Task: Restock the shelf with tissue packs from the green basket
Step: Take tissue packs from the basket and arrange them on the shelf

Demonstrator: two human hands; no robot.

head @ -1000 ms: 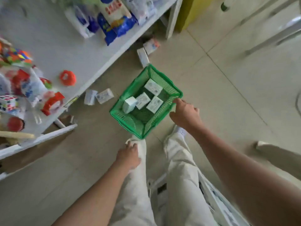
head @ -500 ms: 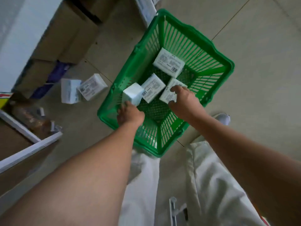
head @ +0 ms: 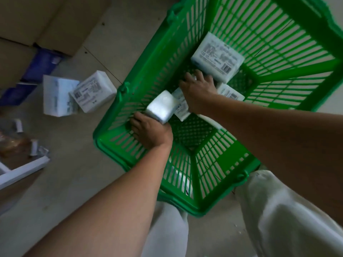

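left hand [head: 150,132] curls round a tissue pack [head: 161,106] by the left wall of the green basket [head: 200,212] | right hand [head: 198,89] covers a middle pack [head: 183,112], grip hidden | packs look light, squashy, slippery: hold both sides

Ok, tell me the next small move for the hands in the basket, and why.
Probably lift both hands up out of the green basket: the left hand grips a plain white pack, and the right hand seems curled round a labelled pack.

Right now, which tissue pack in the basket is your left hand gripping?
The plain white pack by the green basket's side wall, in the left hand; the other three show printed labels.
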